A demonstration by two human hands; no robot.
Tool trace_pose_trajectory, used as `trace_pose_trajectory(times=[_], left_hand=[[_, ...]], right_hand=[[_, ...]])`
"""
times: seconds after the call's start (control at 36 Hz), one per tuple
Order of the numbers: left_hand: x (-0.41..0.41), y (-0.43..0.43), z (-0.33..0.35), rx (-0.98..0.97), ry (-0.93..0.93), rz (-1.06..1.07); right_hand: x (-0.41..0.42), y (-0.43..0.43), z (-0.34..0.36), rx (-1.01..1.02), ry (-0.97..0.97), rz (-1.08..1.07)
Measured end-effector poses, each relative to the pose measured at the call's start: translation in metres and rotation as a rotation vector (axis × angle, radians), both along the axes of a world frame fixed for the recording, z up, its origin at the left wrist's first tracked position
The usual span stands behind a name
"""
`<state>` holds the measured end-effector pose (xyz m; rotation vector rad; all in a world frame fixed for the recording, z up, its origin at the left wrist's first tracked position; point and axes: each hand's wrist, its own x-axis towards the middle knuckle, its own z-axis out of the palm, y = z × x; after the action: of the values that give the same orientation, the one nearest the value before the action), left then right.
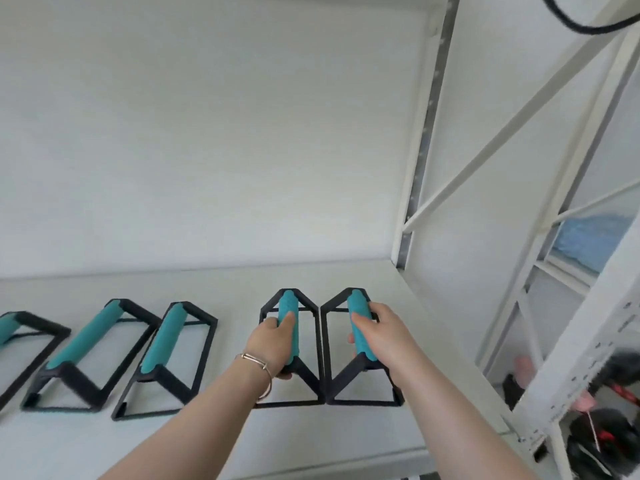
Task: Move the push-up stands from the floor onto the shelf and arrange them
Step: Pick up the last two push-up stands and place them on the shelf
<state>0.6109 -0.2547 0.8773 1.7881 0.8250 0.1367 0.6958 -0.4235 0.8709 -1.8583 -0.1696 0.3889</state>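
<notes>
Several push-up stands with black frames and teal foam grips stand in a row on the white shelf [221,441]. My left hand [272,341] grips the teal handle of one stand [290,308]. Right beside it, touching frame to frame, is another stand [357,304], whose handle my right hand [379,332] holds. Both stands rest on the shelf board near its right end. Further left stand three more: one [166,341], one [86,336] and one [7,327] cut off by the frame's left edge.
A white wall backs the shelf. The shelf's white metal upright [420,140] and diagonal braces [512,123] rise at the right. Beyond them, lower right, lie dark and red objects [595,441] on another rack. A black cable [581,26] hangs at the top right.
</notes>
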Motion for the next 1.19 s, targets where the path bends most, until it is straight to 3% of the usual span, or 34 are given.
trace_pose_trajectory(times=[0.31,0.56,0.69,0.89,1.06,1.19], left_hand=[[0.03,0.008,-0.024,-0.021,0.064,0.115],[0.036,0.009,-0.026,0.073,0.091,0.123],[0.033,0.013,-0.031,0.326,0.106,0.086],[0.022,0.024,-0.024,0.669,0.112,-0.036],[0.003,0.046,-0.014,1.034,0.17,-0.015],[-0.025,0.071,-0.011,1.146,0.254,0.002]], right_hand=[[0.042,0.016,-0.027,-0.082,-0.006,0.128],[0.048,0.017,-0.035,-0.165,-0.079,0.157],[0.048,0.017,-0.028,-0.295,-0.18,0.195],[0.044,0.023,-0.013,-0.638,-0.464,0.269],[0.027,0.046,-0.001,-0.602,-0.714,0.247],[0.002,0.075,-0.002,-0.518,-0.795,0.302]])
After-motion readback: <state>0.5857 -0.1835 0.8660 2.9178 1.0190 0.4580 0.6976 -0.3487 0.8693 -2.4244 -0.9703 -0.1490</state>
